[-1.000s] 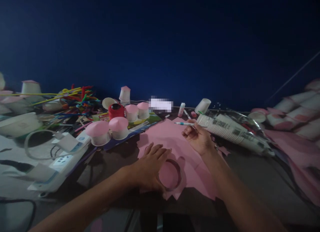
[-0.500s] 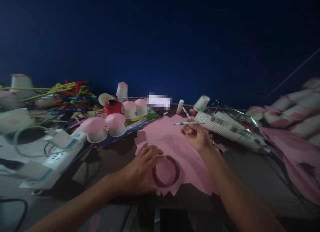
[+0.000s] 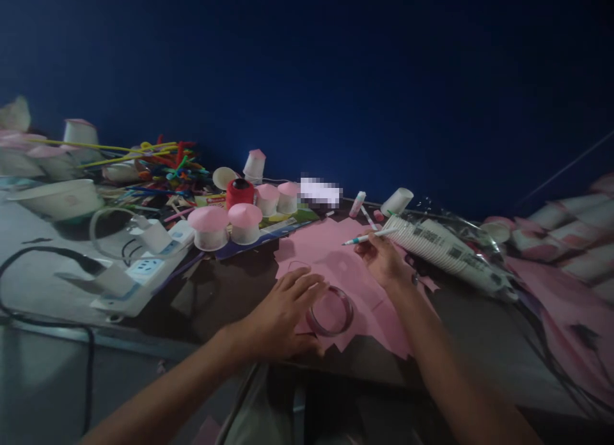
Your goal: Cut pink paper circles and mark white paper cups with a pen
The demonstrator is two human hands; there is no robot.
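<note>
A toothed-edged sheet of pink paper [image 3: 316, 247] lies on the dark tabletop. A ring that looks like a tape roll [image 3: 352, 314] rests on its near part. My left hand [image 3: 285, 317] is at the ring's left side, palm down, with fingers stretched over that edge and thumb apart; whether it presses on the ring I cannot tell. Above the paper, my right hand [image 3: 384, 259] pinches a white pen with a teal band [image 3: 357, 239], its tip pointing left and off the paper. Part of a curved line shows on the paper above my left fingers.
Small cups with pink cone tops [image 3: 244, 224] stand at left, beside a red round object [image 3: 240, 192] and a power strip [image 3: 144, 272]. Pipe cleaners [image 3: 177, 160] are piled behind. A sleeve of paper cups [image 3: 446, 247] lies right; a glue stick [image 3: 357, 205] stands at the back.
The view has swung slightly left, so things appear shifted right. My right hand has lowered a little with the pen. My left hand stays beside the ring.
</note>
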